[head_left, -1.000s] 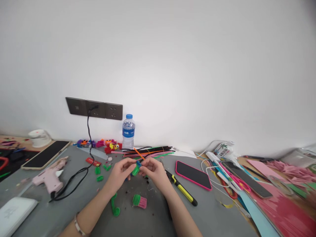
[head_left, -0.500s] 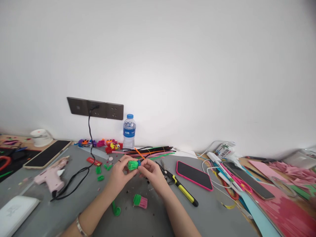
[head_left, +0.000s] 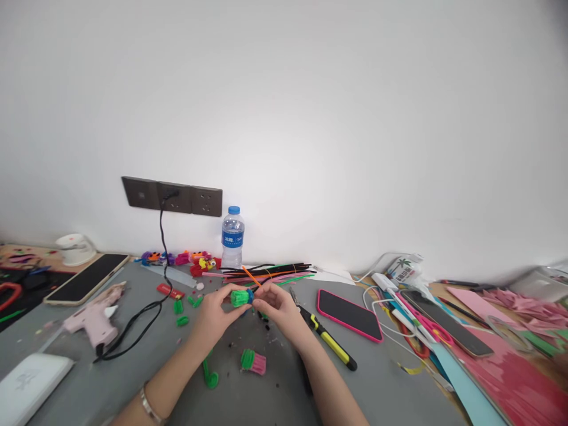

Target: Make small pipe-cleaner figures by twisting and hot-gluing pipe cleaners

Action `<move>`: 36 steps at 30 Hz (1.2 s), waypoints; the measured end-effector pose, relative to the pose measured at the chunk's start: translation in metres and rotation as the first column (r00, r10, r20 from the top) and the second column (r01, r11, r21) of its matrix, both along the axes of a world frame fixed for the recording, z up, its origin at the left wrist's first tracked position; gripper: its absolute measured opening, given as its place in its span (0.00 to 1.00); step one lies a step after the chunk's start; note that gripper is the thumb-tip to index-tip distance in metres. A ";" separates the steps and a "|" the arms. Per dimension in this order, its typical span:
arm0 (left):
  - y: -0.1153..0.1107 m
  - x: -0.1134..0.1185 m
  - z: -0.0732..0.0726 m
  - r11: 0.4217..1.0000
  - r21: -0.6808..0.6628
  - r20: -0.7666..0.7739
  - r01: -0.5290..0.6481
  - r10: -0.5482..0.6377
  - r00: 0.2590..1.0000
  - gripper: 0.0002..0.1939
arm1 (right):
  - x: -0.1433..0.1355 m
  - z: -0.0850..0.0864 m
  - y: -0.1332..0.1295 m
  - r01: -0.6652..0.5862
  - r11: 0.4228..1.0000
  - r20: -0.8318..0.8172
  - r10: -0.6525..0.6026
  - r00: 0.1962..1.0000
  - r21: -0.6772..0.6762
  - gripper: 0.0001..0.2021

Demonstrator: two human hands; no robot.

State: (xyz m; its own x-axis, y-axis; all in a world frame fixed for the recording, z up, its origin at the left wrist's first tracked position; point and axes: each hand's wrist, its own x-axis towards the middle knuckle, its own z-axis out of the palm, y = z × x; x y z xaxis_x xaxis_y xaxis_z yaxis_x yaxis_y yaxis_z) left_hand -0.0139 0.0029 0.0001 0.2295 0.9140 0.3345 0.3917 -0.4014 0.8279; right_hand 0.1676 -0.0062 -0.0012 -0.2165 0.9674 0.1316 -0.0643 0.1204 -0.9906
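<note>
green bundle [head_left: 239,297] pinched in the left hand [head_left: 215,312]

on my feed, i see the left thumb and fingers closed on it, over the gray table [head_left: 377,384]. the right hand [head_left: 278,309] is half curled, fingertips by the bundle's blue end [head_left: 250,294]; i cannot tell whether they grip it.

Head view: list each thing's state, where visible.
Green-and-blue fuzzy piece: held by left hand and right hand.
Clear plastic bottle: blue cap on, upright.
Pink-rimmed rectangular phone: face up, screen dark.
Beige-rimmed rectangular phone: face up, screen dark.
Pale pink plastic glue gun: lying flat.
Black cable: plugged into dark wall socket.
</note>
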 end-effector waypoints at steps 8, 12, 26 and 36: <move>0.000 -0.002 -0.002 0.998 0.062 -0.113 -0.005 0.012 0.994 0.10 | 0.001 0.005 -0.003 0.060 0.942 0.244 -0.147 0.959 0.330 0.05; 0.000 -0.002 -0.002 0.997 0.078 -0.120 0.015 -0.005 0.993 0.10 | 0.000 0.005 -0.004 0.040 0.898 0.318 -0.197 0.927 0.439 0.02; 0.002 -0.002 -0.006 0.997 0.073 -0.117 0.017 -0.008 0.993 0.09 | 0.001 0.007 -0.005 0.003 0.900 0.401 -0.197 0.895 0.435 0.03; 0.004 -0.001 -0.007 0.999 0.044 -0.076 0.021 -0.017 0.997 0.08 | -0.014 0.031 -0.019 0.188 0.841 0.317 -0.386 0.866 0.508 0.05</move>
State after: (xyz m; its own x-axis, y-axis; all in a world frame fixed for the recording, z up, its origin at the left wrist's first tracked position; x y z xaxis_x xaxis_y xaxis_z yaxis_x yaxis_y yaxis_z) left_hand -0.0153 0.0066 -0.0071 0.2732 0.8938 0.3557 0.4447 -0.4452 0.7772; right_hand 0.1540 -0.0249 0.0296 -0.0661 0.8469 0.5277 0.4252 0.5023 -0.7529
